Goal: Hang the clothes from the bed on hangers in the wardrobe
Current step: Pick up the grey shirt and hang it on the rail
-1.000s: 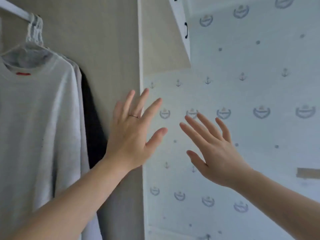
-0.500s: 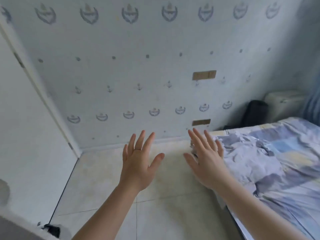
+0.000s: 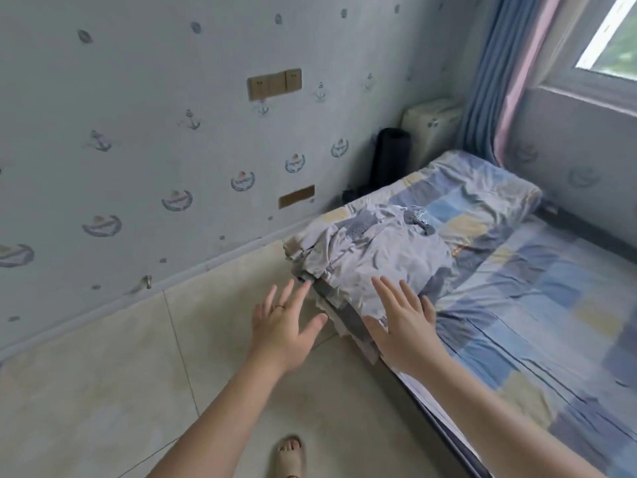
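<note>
Swung round from the wardrobe seen a second ago, the head view now looks down on the near corner of the bed, and both hands sit closer to the heap of clothes than half a second back.

The left hand is stretched flat over the tiled floor, fingers straight and spread, a thin ring on one of them. Its fingertips are just beside the bed's corner and it grasps nothing. The right hand is likewise flat and splayed, empty, over the near edge of the heap. Whether its fingers touch the cloth cannot be told.

The clothes lie in a crumpled pale grey mound on the corner of the bed, on top of a blue, grey and yellow checked cover.

Behind stands a wall papered with anchors and crests, carrying a row of socket plates. A black cylinder stands upright in the corner by the bed's head, near a blue and pink curtain and a window. At the bottom edge is one foot in a pale sandal.
</note>
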